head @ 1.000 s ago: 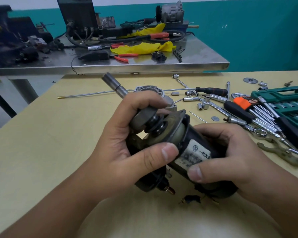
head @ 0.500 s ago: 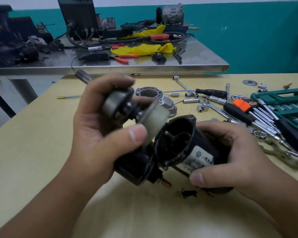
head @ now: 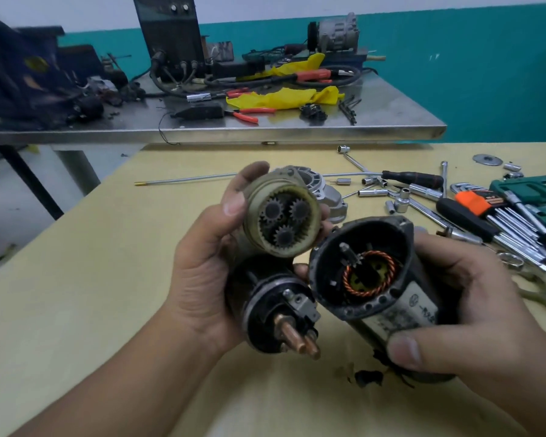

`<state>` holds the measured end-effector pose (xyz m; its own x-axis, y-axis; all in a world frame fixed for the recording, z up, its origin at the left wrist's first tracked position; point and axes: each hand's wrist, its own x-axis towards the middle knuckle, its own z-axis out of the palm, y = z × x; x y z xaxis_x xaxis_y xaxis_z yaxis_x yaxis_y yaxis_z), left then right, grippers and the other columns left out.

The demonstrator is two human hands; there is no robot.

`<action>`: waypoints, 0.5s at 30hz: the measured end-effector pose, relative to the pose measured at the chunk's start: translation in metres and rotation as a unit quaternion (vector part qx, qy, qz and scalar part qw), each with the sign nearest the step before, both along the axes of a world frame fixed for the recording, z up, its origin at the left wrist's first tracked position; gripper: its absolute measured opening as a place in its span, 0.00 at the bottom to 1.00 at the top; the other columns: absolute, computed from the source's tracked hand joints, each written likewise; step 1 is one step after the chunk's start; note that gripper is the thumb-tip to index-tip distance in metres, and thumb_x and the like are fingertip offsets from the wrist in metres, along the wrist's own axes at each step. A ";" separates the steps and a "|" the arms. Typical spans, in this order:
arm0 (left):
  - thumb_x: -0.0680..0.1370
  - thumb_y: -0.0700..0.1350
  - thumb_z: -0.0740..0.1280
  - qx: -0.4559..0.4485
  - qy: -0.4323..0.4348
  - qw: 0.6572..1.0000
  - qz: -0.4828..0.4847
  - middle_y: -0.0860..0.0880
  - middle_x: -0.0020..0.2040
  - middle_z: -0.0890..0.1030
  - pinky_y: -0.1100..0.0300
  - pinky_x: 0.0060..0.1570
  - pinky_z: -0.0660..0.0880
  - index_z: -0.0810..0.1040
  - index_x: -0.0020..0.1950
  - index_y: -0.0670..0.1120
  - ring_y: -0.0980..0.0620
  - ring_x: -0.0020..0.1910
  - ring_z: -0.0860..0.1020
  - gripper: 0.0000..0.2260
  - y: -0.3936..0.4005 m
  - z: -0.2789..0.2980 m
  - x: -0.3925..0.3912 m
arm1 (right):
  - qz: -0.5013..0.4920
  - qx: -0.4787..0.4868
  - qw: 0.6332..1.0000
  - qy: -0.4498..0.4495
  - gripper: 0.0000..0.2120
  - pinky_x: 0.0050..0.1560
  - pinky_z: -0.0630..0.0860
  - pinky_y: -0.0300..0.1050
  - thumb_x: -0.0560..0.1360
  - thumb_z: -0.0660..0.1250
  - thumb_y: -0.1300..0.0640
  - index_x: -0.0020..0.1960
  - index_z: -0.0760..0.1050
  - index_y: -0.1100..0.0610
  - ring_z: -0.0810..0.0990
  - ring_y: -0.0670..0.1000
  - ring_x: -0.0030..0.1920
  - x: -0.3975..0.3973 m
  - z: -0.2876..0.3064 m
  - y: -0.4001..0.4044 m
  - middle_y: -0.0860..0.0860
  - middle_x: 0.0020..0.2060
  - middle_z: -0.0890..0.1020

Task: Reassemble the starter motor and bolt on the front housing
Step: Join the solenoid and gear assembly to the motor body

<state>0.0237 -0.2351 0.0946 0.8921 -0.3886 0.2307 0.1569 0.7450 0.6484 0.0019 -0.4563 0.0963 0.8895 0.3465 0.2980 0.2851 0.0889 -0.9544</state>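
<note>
Now my left hand (head: 202,279) grips gear unit (head: 282,222) with solenoid (head: 275,313), above table (head: 108,310). My right hand (head: 473,310) grasps motor body (head: 372,272), open end facing me. Front housing (head: 325,192) lies behind.

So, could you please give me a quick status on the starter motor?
Left hand holds gear assembly. Right hand holds motor body, open end up. Halves apart. Front housing on table, unbolted.

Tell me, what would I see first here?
Three little gears in a pale ring, held up in the left hand at the middle. Right beside them, the right hand holds a black motor can, open, with orange wire coiled inside. On the right of the yellow table lies a heap of shiny tools.
</note>
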 end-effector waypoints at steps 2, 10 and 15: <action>0.67 0.47 0.79 -0.005 0.003 1.000 -0.009 0.33 0.70 0.67 0.52 0.41 0.82 0.70 0.68 0.53 0.37 0.52 0.82 0.33 -0.002 -0.001 0.000 | -0.003 -0.001 1.000 0.001 0.33 0.39 0.83 0.52 0.50 0.80 0.57 0.56 0.84 0.59 0.87 0.64 0.42 -0.001 0.001 0.002 0.61 0.42 0.86; 0.71 0.50 0.75 -0.024 0.030 0.998 -0.045 0.36 0.55 0.84 0.56 0.38 0.81 0.62 0.72 0.52 0.41 0.45 0.85 0.33 0.002 -0.005 0.002 | -0.011 0.015 1.000 0.010 0.32 0.35 0.82 0.49 0.49 0.79 0.58 0.54 0.85 0.60 0.87 0.63 0.38 -0.002 0.005 0.004 0.61 0.40 0.86; 0.65 0.49 0.79 0.039 -0.039 0.997 0.047 0.35 0.62 0.74 0.43 0.56 0.72 0.69 0.69 0.50 0.34 0.54 0.79 0.35 0.001 -0.008 0.004 | -0.027 -0.019 0.999 0.000 0.30 0.35 0.81 0.45 0.49 0.80 0.55 0.52 0.86 0.55 0.87 0.58 0.37 -0.006 0.009 0.006 0.58 0.38 0.87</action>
